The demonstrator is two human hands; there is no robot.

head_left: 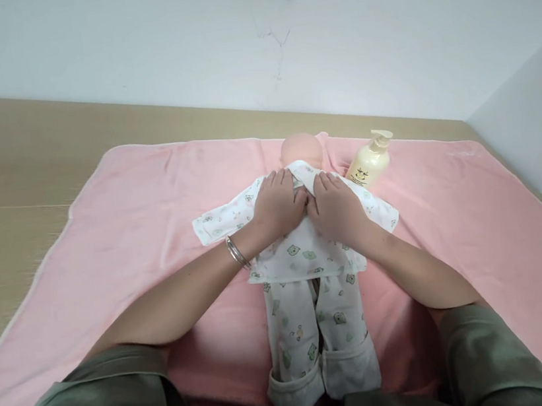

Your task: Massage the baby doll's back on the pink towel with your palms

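Observation:
A baby doll [302, 147] lies on its back, its head away from me. It wears a white long-sleeved baby shirt [303, 259] printed with small green figures, and matching baby trousers [294, 326] with turned-up cuffs. High on the shirt's chest, my left hand [277, 203] grips the fabric near the collar, fingers curled over it. My right hand [339, 210] holds the shirt from the other side. The thumbs come together at the middle, just below the neckline. What the fingertips pinch is partly hidden. Both sleeves spread outward, and the collar covers the doll's lower head.
A pale yellow pump bottle [370, 160] leans at the doll's upper right, close to the right sleeve. Beneath everything spreads a pink blanket [154, 225] on a wooden-coloured surface [5, 158]. A white wall [131, 48] rises behind it. A silver bangle [237, 252] circles my left wrist.

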